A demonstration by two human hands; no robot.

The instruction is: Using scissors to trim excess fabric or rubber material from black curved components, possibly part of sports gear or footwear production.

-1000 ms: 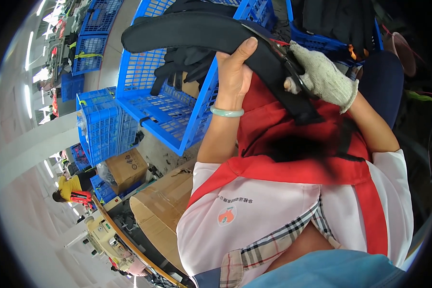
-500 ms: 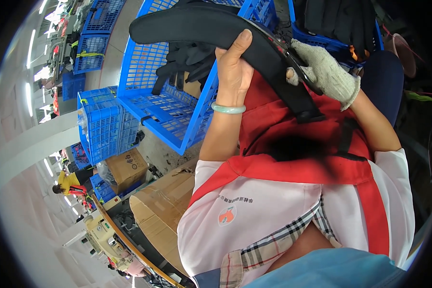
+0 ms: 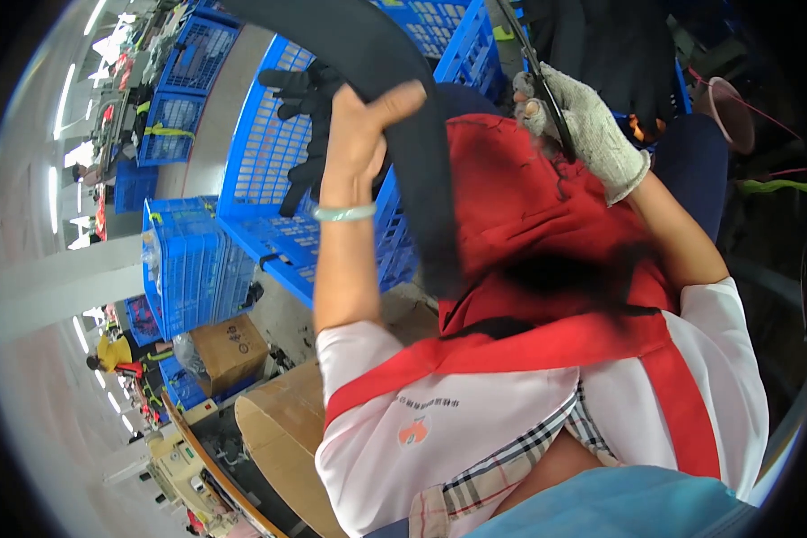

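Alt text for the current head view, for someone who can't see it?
Bare left hand holding a long, curved black strip; gloved right hand, apart from it, gripping dark scissors. A red apron shows between the hands; beyond the left hand is a blue crate of black pieces.

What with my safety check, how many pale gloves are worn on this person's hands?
1: the pale glove on the right hand. The left hand is ungloved; both hands show, so none seems hidden.

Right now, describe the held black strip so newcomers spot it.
Start at the red apron; to its left is the left hand. It holds the long, curved black strip, the only one held; the black pieces behind it lie in the blue crate.
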